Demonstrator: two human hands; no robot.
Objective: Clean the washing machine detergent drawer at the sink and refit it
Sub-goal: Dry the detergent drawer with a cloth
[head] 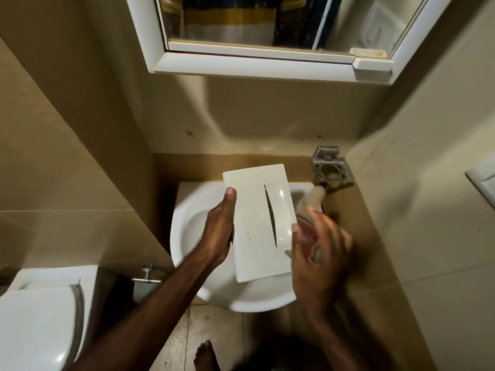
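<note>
White plastic drawer [261, 223], front panel up, is held over the sink [187, 226]. Its left edge is gripped by the left hand [218, 231]; the right hand [318, 253] is blurred at the right edge, its hold not discernible. No running water is seen; washing is judged barely begun, refitting outstanding.

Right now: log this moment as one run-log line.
stage: at sink | left hand: grips detergent drawer front panel over basin | right hand: blurred at drawer's right edge, grip unclear | refit: not done
</note>
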